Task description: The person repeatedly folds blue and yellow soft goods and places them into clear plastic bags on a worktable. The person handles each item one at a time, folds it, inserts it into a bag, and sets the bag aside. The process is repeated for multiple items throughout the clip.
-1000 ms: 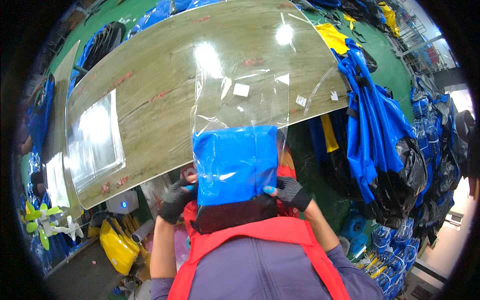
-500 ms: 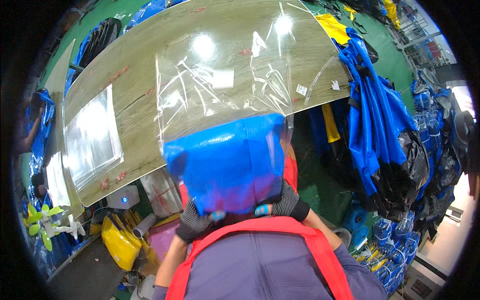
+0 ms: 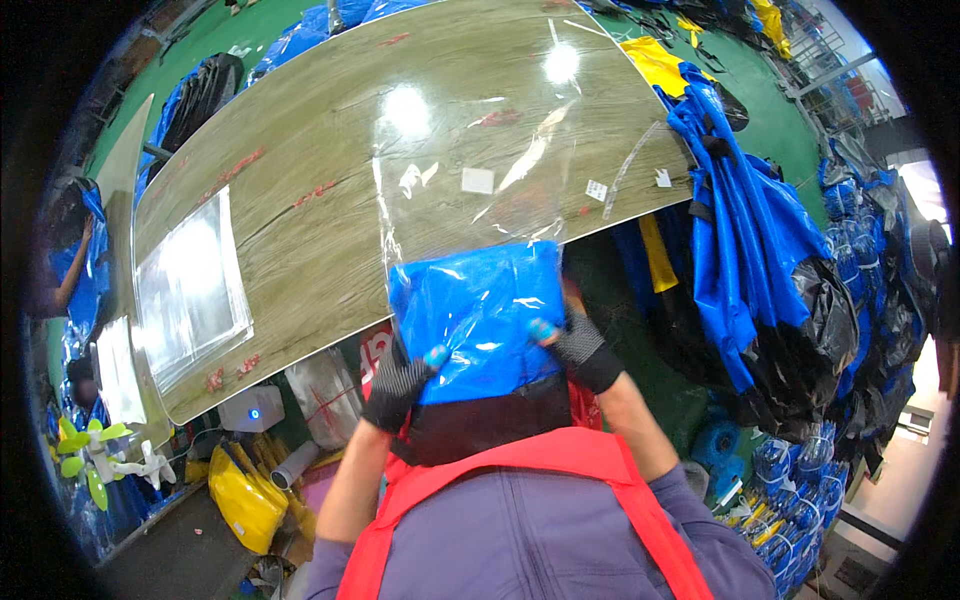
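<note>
A folded blue-and-black tarpaulin piece (image 3: pixel 480 320) sits at the table's near edge, close to my body, inside a clear plastic bag (image 3: pixel 430 215). The bag's far part lies flat over the table. My left hand (image 3: pixel 397 388), in a dark striped glove with a blue fingertip, grips the packet's left side, thumb on top. On the opposite side my right hand (image 3: pixel 585 352), gloved likewise, grips the right edge with its thumb over the blue face. The fingers beneath the packet are hidden. Toward me, the black end of the tarpaulin hangs against my red apron (image 3: pixel 520 452).
The wood-patterned table (image 3: pixel 300 240) carries a stack of clear bags (image 3: pixel 195 285) at left and small white labels (image 3: pixel 478 180). Blue-and-black tarpaulin pieces (image 3: pixel 740 230) hang off its right end. A white box with a blue light (image 3: pixel 252 408) and a small green fan (image 3: pixel 95 450) stand at lower left.
The tarpaulin has come down flatter and nearer me, showing its black end. The clear bag is now drawn smoother and narrower around it. Both hands have shifted up along its sides.
</note>
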Demonstrator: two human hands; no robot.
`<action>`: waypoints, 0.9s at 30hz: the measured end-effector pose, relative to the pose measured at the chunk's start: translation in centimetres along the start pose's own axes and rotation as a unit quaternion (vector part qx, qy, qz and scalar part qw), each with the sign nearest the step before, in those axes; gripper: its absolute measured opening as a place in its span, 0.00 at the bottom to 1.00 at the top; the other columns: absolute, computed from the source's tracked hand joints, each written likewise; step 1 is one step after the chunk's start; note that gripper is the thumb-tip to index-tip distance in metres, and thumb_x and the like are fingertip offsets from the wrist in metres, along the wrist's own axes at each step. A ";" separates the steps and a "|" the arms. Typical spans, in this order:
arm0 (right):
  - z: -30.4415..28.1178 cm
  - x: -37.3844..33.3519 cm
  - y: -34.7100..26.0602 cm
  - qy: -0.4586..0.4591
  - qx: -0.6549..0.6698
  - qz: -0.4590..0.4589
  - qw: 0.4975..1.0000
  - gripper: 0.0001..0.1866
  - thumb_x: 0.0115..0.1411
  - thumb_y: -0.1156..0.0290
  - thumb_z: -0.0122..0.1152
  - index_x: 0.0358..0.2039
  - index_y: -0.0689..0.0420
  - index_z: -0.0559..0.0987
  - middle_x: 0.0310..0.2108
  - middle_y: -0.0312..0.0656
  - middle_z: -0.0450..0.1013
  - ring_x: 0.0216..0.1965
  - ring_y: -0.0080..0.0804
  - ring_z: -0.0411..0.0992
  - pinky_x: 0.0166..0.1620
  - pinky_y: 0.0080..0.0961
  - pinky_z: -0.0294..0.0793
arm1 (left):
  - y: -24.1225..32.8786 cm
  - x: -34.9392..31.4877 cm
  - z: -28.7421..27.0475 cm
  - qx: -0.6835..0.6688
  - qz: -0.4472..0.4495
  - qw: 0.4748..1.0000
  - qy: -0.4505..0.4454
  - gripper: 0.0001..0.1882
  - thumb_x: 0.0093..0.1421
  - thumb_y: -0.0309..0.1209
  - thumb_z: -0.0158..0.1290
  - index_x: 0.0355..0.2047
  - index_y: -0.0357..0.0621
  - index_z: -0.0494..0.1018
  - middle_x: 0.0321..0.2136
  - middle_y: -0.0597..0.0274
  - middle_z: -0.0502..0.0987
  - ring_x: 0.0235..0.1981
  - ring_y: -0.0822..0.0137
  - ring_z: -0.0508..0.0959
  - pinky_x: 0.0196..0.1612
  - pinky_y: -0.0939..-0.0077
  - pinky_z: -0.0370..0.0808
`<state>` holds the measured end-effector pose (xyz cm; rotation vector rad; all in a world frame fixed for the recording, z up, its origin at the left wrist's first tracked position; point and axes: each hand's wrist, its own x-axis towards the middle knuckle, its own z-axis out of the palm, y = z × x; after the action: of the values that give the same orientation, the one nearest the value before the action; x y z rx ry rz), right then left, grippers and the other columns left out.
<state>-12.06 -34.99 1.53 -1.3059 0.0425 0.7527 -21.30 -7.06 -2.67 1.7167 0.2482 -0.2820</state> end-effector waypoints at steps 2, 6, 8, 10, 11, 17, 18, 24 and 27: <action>0.5 -1.4 1.1 -0.063 -0.065 0.047 0.995 0.42 0.52 0.52 0.69 0.60 0.62 0.62 0.53 0.47 0.69 0.55 0.38 0.67 0.59 0.37 0.65 | -0.6 -2.8 1.5 -0.156 -0.049 0.986 0.037 0.41 0.57 0.44 0.59 0.64 0.39 0.54 0.58 0.52 0.65 0.58 0.60 0.65 0.60 0.65 0.62; 1.3 -4.8 3.8 -0.138 -0.015 -0.047 0.989 0.38 0.54 0.58 0.68 0.61 0.59 0.64 0.54 0.46 0.69 0.56 0.35 0.66 0.59 0.34 0.63 | -3.6 -8.4 2.3 -0.150 -0.049 0.986 -0.057 0.43 0.53 0.49 0.60 0.62 0.41 0.57 0.50 0.55 0.72 0.49 0.61 0.72 0.52 0.65 0.69; 1.4 -5.1 4.3 -0.058 -0.036 0.159 0.985 0.32 0.56 0.58 0.66 0.57 0.59 0.68 0.51 0.44 0.71 0.53 0.34 0.68 0.58 0.33 0.64 | -4.4 -9.6 3.0 -0.094 0.004 0.996 -0.009 0.35 0.50 0.47 0.65 0.53 0.39 0.68 0.36 0.60 0.78 0.35 0.68 0.77 0.39 0.70 0.74; 1.1 -4.5 4.2 -0.002 -0.094 0.092 0.991 0.25 0.59 0.56 0.62 0.51 0.60 0.75 0.44 0.42 0.76 0.47 0.32 0.72 0.54 0.31 0.68 | -4.0 -9.0 3.2 -0.119 -0.174 0.976 0.056 0.30 0.52 0.43 0.64 0.49 0.39 0.69 0.41 0.59 0.77 0.40 0.67 0.76 0.43 0.70 0.73; 1.0 -4.2 4.0 -0.014 -0.108 0.086 0.990 0.25 0.59 0.55 0.62 0.50 0.60 0.75 0.43 0.41 0.77 0.46 0.31 0.72 0.53 0.31 0.68 | -3.5 -8.1 3.2 -0.067 -0.139 0.988 0.029 0.31 0.54 0.44 0.62 0.52 0.39 0.67 0.44 0.59 0.76 0.43 0.67 0.75 0.46 0.69 0.72; -0.8 -3.6 1.9 -0.140 -0.130 0.130 0.973 0.25 0.58 0.54 0.62 0.48 0.61 0.78 0.40 0.41 0.78 0.44 0.28 0.73 0.51 0.30 0.70 | 0.1 -1.8 -1.1 -0.375 -0.039 0.924 0.071 0.27 0.65 0.46 0.47 0.55 0.38 0.67 0.51 0.57 0.72 0.51 0.64 0.71 0.55 0.69 0.68; -1.1 -3.2 1.3 -0.234 -0.166 0.112 0.951 0.26 0.58 0.54 0.63 0.49 0.61 0.77 0.41 0.41 0.77 0.46 0.27 0.72 0.51 0.27 0.70 | 0.1 -1.4 -1.2 -0.252 -0.086 0.961 0.068 0.28 0.63 0.47 0.49 0.55 0.38 0.67 0.50 0.56 0.73 0.50 0.63 0.72 0.53 0.68 0.69; -0.4 0.8 -1.0 -0.100 0.191 0.043 0.976 0.37 0.51 0.61 0.71 0.59 0.57 0.66 0.53 0.44 0.70 0.54 0.32 0.68 0.57 0.35 0.68 | 0.0 -2.9 0.1 -0.123 -0.120 0.985 0.023 0.36 0.60 0.49 0.53 0.61 0.37 0.59 0.57 0.53 0.66 0.54 0.60 0.70 0.56 0.64 0.68; 2.9 -0.5 -0.8 -0.087 -0.010 0.018 0.996 0.37 0.53 0.59 0.69 0.59 0.59 0.64 0.54 0.45 0.69 0.52 0.33 0.69 0.55 0.32 0.69 | 1.5 -4.1 -0.9 -0.357 -0.167 0.916 0.080 0.39 0.58 0.51 0.56 0.61 0.39 0.57 0.56 0.53 0.67 0.52 0.59 0.72 0.52 0.63 0.72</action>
<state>-13.06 -32.74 3.29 -1.2574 -0.0826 0.8983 -24.71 -6.45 0.18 0.9620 0.6809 -0.2574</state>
